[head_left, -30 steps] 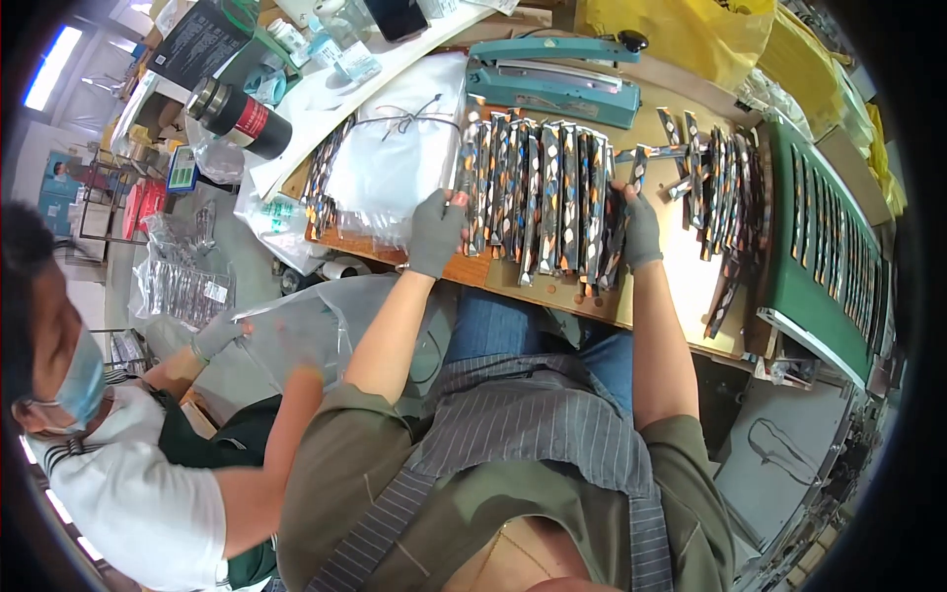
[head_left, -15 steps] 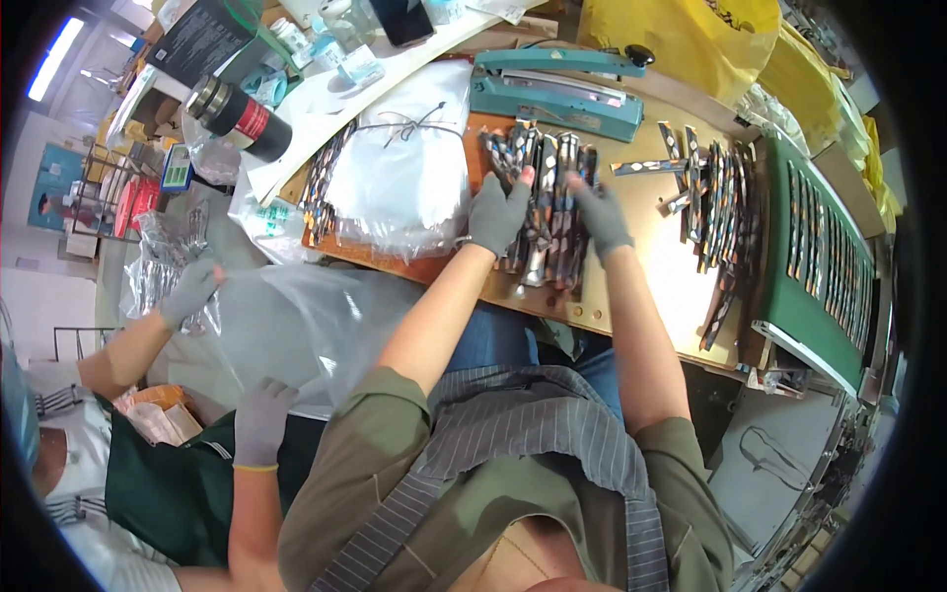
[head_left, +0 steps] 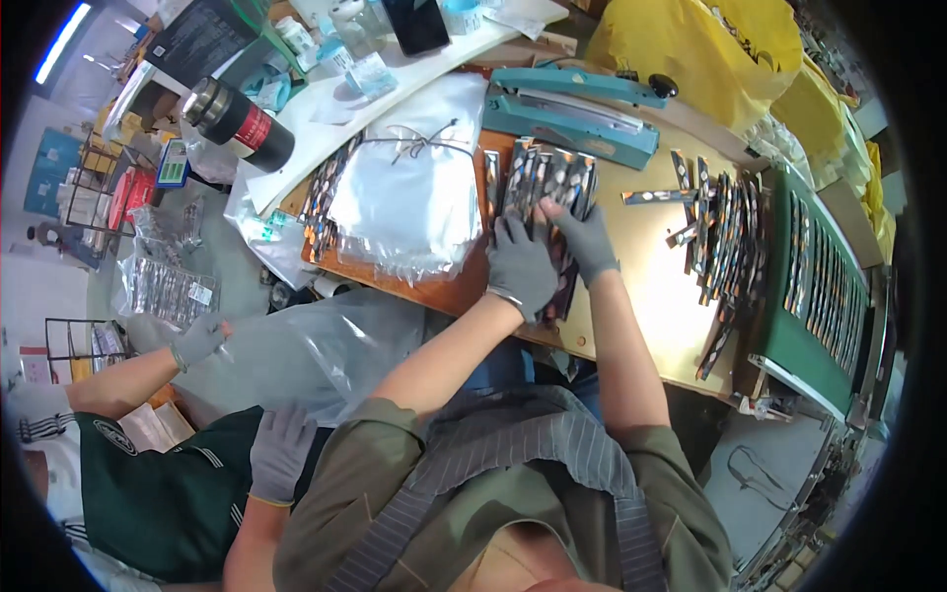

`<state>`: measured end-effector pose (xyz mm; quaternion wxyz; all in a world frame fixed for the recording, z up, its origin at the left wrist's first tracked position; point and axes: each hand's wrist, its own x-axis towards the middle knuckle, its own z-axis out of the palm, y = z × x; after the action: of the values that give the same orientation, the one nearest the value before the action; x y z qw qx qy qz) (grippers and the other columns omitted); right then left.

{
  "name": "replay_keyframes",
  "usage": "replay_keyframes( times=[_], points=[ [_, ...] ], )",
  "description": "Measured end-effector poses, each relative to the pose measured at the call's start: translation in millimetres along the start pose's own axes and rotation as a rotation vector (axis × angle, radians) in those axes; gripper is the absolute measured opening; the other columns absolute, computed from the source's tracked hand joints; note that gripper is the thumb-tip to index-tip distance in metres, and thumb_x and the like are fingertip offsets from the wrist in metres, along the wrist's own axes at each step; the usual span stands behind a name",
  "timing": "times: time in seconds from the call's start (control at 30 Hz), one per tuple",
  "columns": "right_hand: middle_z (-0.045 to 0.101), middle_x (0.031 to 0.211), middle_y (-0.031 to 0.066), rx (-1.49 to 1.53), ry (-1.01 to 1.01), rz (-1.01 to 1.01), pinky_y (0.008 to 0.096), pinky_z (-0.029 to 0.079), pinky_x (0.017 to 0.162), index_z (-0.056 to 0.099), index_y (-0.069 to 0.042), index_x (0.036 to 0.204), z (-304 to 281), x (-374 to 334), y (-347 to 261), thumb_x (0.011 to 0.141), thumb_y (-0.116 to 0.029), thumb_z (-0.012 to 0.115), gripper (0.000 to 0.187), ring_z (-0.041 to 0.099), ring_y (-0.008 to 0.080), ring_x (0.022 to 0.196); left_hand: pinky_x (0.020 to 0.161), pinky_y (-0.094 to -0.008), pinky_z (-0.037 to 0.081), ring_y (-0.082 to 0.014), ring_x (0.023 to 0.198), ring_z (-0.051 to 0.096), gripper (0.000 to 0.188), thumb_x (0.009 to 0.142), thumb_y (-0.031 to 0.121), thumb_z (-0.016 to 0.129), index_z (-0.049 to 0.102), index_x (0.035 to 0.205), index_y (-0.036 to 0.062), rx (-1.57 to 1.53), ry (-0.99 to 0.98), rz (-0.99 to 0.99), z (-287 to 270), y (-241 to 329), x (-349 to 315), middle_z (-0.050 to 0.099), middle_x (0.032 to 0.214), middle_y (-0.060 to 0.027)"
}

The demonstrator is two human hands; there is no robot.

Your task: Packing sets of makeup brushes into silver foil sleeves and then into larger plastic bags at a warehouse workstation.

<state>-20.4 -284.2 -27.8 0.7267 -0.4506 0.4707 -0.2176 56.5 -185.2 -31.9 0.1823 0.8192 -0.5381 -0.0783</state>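
Note:
A bundle of narrow, dark strips (head_left: pixel 552 173) with an orange and white pattern lies on the worktable in front of me. My left hand (head_left: pixel 523 266), in a grey glove with bare fingertips, rests over the bundle's lower left part, its fingers curled onto the strips. From the right side my right hand (head_left: pixel 589 242), gloved alike, closes round the bundle with its thumb on top. The two thumbs almost meet over the middle. Strips beneath my palms are hidden. Left of the bundle is a tied stack of clear plastic bags (head_left: pixel 409 197).
Behind the bundle stands a teal bag sealer (head_left: pixel 572 118). More strips (head_left: pixel 725 232) lie loose to the right, beside a green board (head_left: pixel 809 286) with strips in a row. At left, a co-worker's gloved hands (head_left: pixel 281 449) are near a large clear bag (head_left: pixel 296 345). A black flask (head_left: pixel 237 123) lies beyond.
The spread strips are now squeezed into a tighter, more even bundle. My left hand has moved down and right onto it, my right hand inward. The co-worker's hands have shifted lower.

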Motion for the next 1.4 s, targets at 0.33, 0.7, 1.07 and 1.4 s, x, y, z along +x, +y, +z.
replay_keyframes(
  times=[0.33, 0.7, 1.07, 1.4],
  points=[
    [0.056, 0.110, 0.0223, -0.567, 0.463, -0.365, 0.0399, 0.044, 0.085, 0.045, 0.001, 0.111, -40, 0, 18, 0.064, -0.024, 0.076, 0.061, 0.056, 0.0365, 0.101, 0.081, -0.0425, 0.044, -0.0338, 0.091, 0.055, 0.031, 0.080, 0.025, 0.060, 0.056, 0.103, 0.0048, -0.252, 0.189, -0.004, -15, -39, 23, 0.059, 0.099, -0.0149],
    [0.055, 0.111, 0.0217, -0.612, 0.466, -0.320, 0.0406, 0.043, 0.086, 0.043, 0.001, 0.115, -36, -7, 14, 0.065, -0.027, 0.076, 0.066, 0.055, 0.0371, 0.102, 0.068, -0.0400, 0.049, -0.0321, 0.076, 0.063, 0.028, 0.075, 0.022, 0.062, 0.056, 0.087, -0.0017, -0.269, -0.051, -0.159, -18, -67, 69, 0.064, 0.081, -0.0171],
    [0.042, 0.120, 0.0302, -0.620, 0.440, -0.342, 0.0424, 0.041, 0.090, 0.029, 0.006, 0.133, -20, -10, 10, 0.071, -0.043, 0.071, 0.089, 0.048, 0.0409, 0.110, 0.071, -0.0228, 0.045, -0.0080, 0.079, 0.056, 0.028, 0.081, 0.016, 0.066, 0.063, 0.101, -0.0028, -1.145, -0.243, -0.319, -59, -61, 53, 0.065, 0.088, -0.0028],
    [0.063, 0.088, 0.0041, -0.127, -0.011, -0.476, 0.0260, 0.041, 0.081, 0.064, 0.001, 0.101, 10, -14, -89, 0.085, -0.029, 0.062, 0.034, 0.055, 0.0105, 0.087, 0.052, -0.0218, 0.038, -0.0034, 0.058, 0.045, 0.014, 0.084, 0.011, 0.062, 0.063, 0.089, -0.0014, -0.992, -0.234, -0.086, -80, -58, 30, 0.056, 0.066, 0.0036]
  ],
)
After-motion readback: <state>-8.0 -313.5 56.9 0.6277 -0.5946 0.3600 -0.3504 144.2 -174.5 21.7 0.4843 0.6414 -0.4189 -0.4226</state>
